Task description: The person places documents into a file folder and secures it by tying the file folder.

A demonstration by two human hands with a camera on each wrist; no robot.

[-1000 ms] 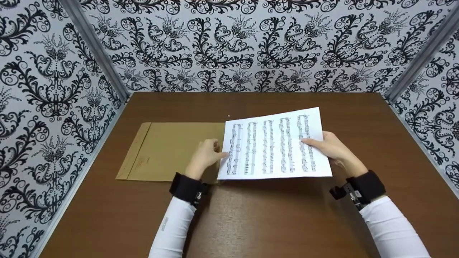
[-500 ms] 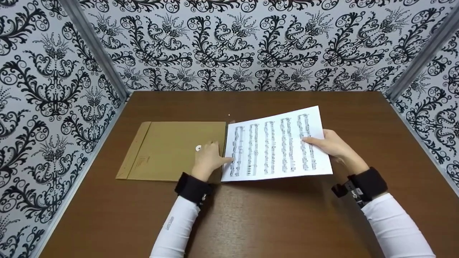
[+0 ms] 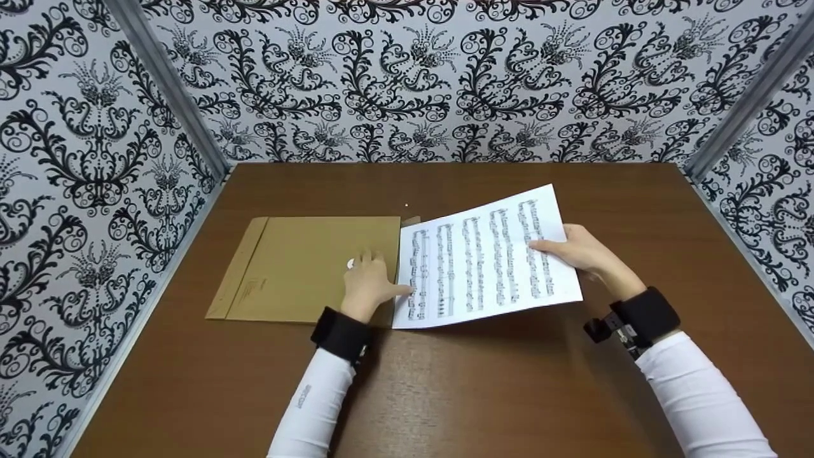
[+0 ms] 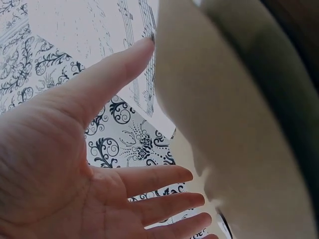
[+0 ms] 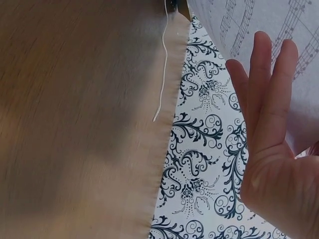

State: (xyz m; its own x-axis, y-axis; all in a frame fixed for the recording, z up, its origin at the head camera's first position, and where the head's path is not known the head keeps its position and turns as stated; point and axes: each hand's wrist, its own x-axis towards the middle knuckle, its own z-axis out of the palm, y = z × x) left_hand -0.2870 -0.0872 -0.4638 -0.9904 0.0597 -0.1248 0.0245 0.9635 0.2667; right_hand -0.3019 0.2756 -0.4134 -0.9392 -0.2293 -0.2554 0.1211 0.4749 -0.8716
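Note:
A brown envelope (image 3: pixel 305 267) lies flat on the left half of the table, a small white disc on its face beside my left fingers. Printed sheet music (image 3: pixel 480 261) slants up from the envelope's right edge, its left end at or just inside the opening; I cannot tell which. My right hand (image 3: pixel 575 251) pinches the sheet music near its right edge, thumb on the printed face and fingers (image 5: pixel 271 94) behind. My left hand (image 3: pixel 367 286) rests on the envelope near that opening. Its fingers are straight, and its thumb (image 4: pixel 129 59) points over the left end of the sheet music.
The brown wooden table (image 3: pixel 483 394) is bounded by patterned walls (image 3: pixel 407 76) at the back and sides. A thin white string (image 5: pixel 163 74) hangs in the right wrist view. A small flap corner (image 3: pixel 411 221) sticks out behind the sheet music.
My left hand has moved right and settled flatter on the envelope, uncovering the white disc. My right hand has shifted slightly left and up, tilting the sheet music further.

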